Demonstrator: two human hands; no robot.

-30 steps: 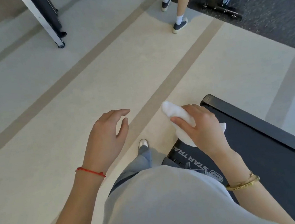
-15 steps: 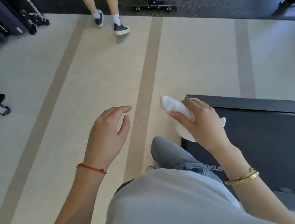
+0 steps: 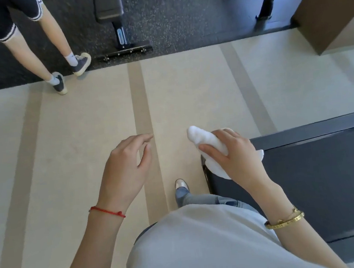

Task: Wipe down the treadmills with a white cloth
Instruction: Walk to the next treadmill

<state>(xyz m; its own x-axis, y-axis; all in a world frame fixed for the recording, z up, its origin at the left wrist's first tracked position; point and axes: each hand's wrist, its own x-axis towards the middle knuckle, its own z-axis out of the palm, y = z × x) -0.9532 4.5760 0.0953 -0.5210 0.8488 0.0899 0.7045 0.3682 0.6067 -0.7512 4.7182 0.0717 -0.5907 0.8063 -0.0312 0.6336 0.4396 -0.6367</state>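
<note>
My right hand grips a bunched white cloth, held in the air over the near left corner of a dark treadmill deck at the lower right. The cloth sticks out past my fingers to the upper left and hangs below my palm. My left hand hovers over the beige floor to the left, fingers loosely curved, holding nothing. A grey rail edges the treadmill's far side.
Another person's legs in dark sneakers stand at the upper left, on the border of dark speckled gym flooring. A black bench stands on that flooring. A brown wall corner juts in at the upper right. My own foot is beside the treadmill.
The view has swung right and up: the treadmill now lies square at the lower right, the other person has shifted to the upper left. Both hands keep their pose, cloth still gripped.
</note>
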